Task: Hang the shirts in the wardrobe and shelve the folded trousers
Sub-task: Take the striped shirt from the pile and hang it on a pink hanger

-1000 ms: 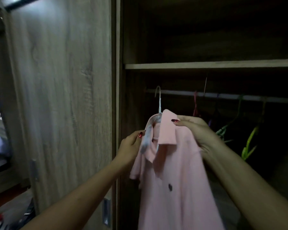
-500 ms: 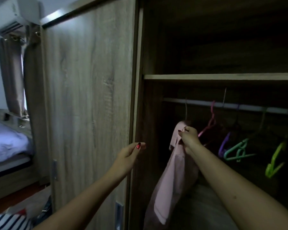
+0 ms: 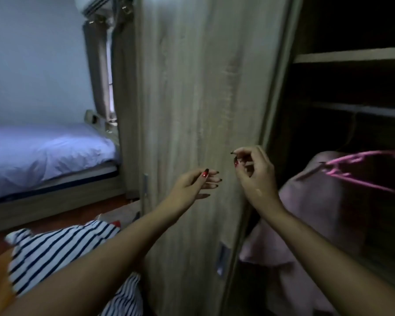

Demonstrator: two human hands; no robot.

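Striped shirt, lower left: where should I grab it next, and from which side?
Take the striped shirt at its raised upper-left corner, coming down from above with the left hand. It lies crumpled in a heap below both empty hands, no collar visible, so that bunched peak is probably the easiest pinch.

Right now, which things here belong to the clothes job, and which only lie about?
For the job: pink shirt, hanging in the wardrobe; rail; shelf; pink hanger; striped shirt; both empty hands.
Just there: bed; curtain; air conditioner.
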